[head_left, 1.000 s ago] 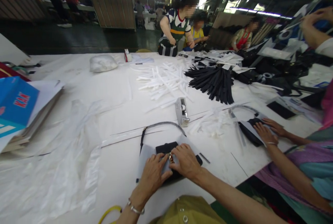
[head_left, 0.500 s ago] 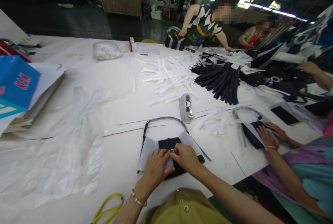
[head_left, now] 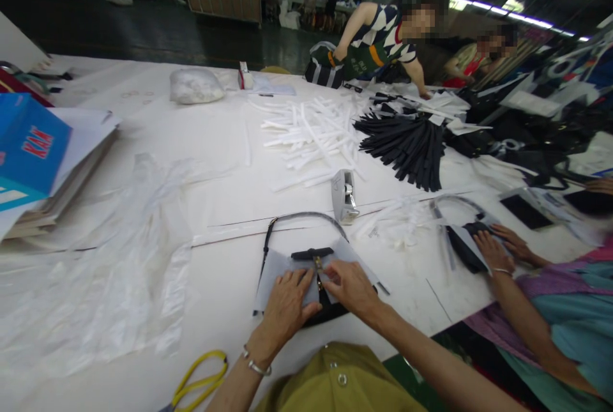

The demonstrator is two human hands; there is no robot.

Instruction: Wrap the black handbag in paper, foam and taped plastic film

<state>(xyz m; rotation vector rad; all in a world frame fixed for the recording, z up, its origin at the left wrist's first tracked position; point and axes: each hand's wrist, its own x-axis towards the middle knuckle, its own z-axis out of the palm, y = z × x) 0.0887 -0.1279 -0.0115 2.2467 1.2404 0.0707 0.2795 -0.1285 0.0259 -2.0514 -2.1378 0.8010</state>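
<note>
A small black handbag point(head_left: 313, 253) with a gold clasp and a curved handle point(head_left: 306, 217) lies near the table's front edge, mostly covered by grey wrapping paper point(head_left: 275, 268). My left hand point(head_left: 286, 306) presses flat on the paper over the bag's left side, fingers stretched out. My right hand point(head_left: 350, 285) lies on the paper over the right side, fingertips beside the clasp.
A tape dispenser point(head_left: 343, 195) stands just beyond the bag. White strips point(head_left: 311, 134) and black strips point(head_left: 407, 147) lie further back. Yellow-handled scissors point(head_left: 198, 381) sit at the front edge. A co-worker's hands point(head_left: 498, 247) wrap another bag at right. Thin plastic sheets point(head_left: 119, 259) and a blue box point(head_left: 29, 150) lie left.
The grey paper now covers more of the bag's front; only a thin black strip and the clasp still show. My hands have shifted slightly toward me on it.
</note>
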